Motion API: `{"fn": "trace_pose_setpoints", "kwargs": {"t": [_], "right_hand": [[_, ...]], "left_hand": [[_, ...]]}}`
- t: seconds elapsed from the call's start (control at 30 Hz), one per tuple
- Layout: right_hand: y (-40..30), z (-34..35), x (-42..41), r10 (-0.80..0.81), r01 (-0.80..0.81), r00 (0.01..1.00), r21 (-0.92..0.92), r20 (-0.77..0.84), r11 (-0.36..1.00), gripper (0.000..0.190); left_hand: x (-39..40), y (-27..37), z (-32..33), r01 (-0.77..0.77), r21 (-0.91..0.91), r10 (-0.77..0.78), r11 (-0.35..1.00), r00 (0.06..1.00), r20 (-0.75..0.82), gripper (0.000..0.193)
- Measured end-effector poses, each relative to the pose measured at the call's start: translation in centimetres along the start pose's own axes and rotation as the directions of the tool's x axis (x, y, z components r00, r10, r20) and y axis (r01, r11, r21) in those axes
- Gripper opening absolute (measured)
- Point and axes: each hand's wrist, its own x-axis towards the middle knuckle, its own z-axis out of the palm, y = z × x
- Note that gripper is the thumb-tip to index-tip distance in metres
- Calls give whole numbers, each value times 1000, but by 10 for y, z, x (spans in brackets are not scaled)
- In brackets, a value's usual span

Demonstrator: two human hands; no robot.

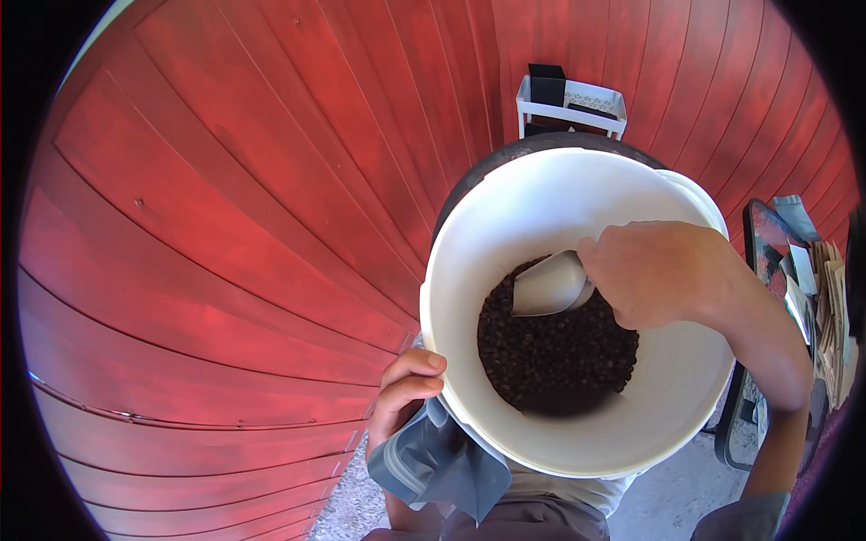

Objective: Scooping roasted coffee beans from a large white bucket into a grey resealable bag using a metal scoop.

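A large white plastic bucket (467,270), tilted so that I see inside, holds dark roasted coffee beans (561,351) at its bottom. Down inside it, my right hand (656,277) is closed around the handle of a pale scoop (549,284), whose open end points left over the beans. The scoop looks empty. My left hand (409,385) is at the bucket's lower left rim, two fingertips against its outside. Between that hand and the bucket hangs a grey zip pouch (440,463), apparently held by my left hand; part of the grip is hidden.
Red plank walls (270,223) rise at left and behind. A dark round surface (460,189) shows behind the bucket, with a white rack (575,108) holding black boxes beyond. At right, a black-edged table (734,433) bears paper bags (831,304) and pouches.
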Motion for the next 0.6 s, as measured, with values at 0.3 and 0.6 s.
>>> {"fn": "trace_pose_setpoints", "kwargs": {"t": [0.3,0.6], "right_hand": [[-6,3,5,-34,19,979,76,203,997,24],[0,5,14,-70,46,965,100,252,994,27]], "left_hand": [[-6,-1,1,40,28,-40,999,999,-28,26],[5,5,10,-15,32,17,999,998,-53,27]]}}
